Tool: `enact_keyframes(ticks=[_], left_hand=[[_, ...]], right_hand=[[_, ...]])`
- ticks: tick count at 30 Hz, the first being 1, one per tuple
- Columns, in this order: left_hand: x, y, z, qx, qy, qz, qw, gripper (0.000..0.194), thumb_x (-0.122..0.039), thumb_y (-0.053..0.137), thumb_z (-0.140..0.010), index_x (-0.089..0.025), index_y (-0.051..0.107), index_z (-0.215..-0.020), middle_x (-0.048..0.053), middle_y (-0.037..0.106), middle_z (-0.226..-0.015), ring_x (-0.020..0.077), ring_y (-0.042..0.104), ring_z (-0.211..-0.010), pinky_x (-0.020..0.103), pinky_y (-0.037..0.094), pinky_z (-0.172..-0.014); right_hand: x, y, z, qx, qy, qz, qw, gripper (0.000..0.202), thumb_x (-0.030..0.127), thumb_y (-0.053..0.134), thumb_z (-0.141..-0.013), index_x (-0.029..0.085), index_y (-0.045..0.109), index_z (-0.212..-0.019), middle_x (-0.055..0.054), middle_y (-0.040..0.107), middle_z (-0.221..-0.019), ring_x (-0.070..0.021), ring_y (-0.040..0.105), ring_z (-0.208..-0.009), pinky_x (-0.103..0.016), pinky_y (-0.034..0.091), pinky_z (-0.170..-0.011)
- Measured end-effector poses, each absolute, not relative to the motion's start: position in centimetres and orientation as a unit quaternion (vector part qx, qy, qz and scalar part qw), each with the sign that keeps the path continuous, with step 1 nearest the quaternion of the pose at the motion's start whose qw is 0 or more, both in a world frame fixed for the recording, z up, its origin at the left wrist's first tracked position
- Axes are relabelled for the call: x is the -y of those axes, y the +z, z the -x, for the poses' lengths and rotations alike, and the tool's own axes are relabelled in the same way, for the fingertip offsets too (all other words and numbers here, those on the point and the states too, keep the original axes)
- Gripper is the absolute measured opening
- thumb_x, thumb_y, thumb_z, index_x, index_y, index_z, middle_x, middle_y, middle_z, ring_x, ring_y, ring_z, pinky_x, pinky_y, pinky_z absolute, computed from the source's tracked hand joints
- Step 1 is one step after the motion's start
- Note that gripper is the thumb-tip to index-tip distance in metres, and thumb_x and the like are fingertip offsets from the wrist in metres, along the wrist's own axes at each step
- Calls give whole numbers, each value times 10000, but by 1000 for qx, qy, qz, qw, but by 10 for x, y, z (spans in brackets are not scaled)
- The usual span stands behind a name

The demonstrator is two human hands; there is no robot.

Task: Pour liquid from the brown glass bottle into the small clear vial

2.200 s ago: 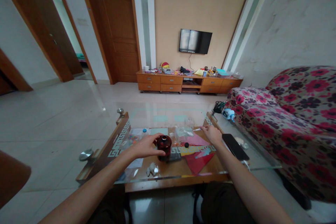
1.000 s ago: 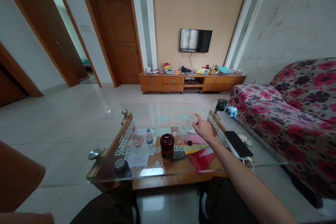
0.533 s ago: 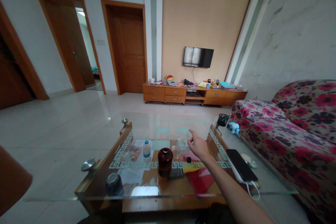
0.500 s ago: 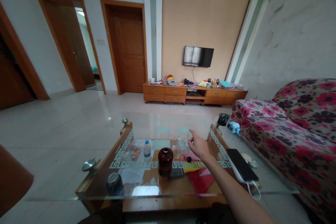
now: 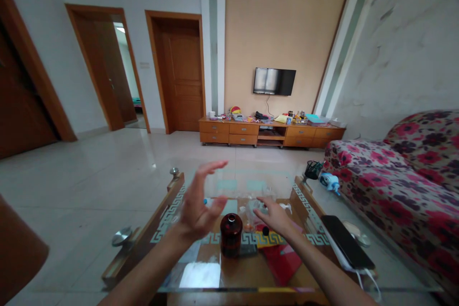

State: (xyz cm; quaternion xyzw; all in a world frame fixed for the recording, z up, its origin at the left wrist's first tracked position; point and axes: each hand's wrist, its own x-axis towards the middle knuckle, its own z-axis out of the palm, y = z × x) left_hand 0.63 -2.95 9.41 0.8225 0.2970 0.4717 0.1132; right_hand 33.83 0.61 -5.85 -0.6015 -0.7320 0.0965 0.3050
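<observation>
Above table, left hand returned

home living room: floral sofa, wall tv, glass coffee table.

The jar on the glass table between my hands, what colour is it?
The jar is dark reddish-brown with a dark lid, seen in the head view.

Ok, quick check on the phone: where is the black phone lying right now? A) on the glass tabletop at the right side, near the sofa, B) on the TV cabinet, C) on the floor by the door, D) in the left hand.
A: the black phone lies flat on the glass tabletop at its right side, beside the flowered sofa; the left hand is raised, open and holds nothing.
</observation>
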Motion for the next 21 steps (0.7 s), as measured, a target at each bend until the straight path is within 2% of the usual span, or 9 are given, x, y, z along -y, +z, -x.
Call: enact_keyframes(ticks=[5, 8, 12, 15, 17, 21], left_hand=[[10, 54, -4, -295, 290, -899, 144, 767, -620, 646, -934, -297, 418, -1591, 112, 519, -1584, 371, 467, -1444, 554, 333, -1234], [1, 45, 0, -331, 261, -891, 169, 810, -667, 649, -925, -302, 402, -1605, 108, 520, -1590, 361, 479, -1436, 531, 335, -1227], [5, 41, -1, -344, 219, -896, 176, 885, -742, 750, -794, -321, 510, -1533, 101, 584, -1523, 388, 536, -1364, 549, 386, -1169], [13, 37, -5, -337, 195, -904, 175, 809, -725, 792, -749, -318, 623, -1427, 105, 692, -1344, 394, 613, -1231, 545, 452, -1072], [16, 33, -6, -330, 190, -906, 184, 701, -670, 802, -766, -322, 671, -1360, 92, 728, -1260, 378, 651, -1152, 524, 484, -1012], [15, 18, -5, -339, 222, -882, 243, 691, -601, 833, -766, -325, 653, -1373, 63, 730, -1307, 351, 670, -1174, 498, 504, -1023]], right_hand=[[-17, -64, -331, 725, 133, 597, 316, 623, 562, 661, -928, 184, 638, -1424, -147, 663, -1434, -319, 627, -1319, -488, 441, -1166], [-21, -62, -330, 728, 147, 593, 312, 614, 553, 647, -942, 180, 633, -1429, -147, 657, -1442, -317, 620, -1330, -488, 441, -1166], [-19, -63, -328, 726, 171, 590, 309, 680, 556, 676, -928, 194, 572, -1494, -149, 612, -1497, -317, 591, -1369, -492, 427, -1184], [-13, -63, -324, 724, 194, 588, 305, 852, 489, 799, -823, 204, 491, -1565, -165, 579, -1527, -334, 585, -1371, -494, 438, -1176], [-8, -60, -322, 723, 222, 584, 294, 940, 396, 824, -779, 192, 429, -1607, -174, 628, -1462, -337, 633, -1300, -484, 480, -1128], [1, -54, -324, 727, 266, 570, 276, 956, 256, 734, -799, 179, 323, -1659, -153, 697, -1347, -295, 709, -1140, -438, 533, -1035]])
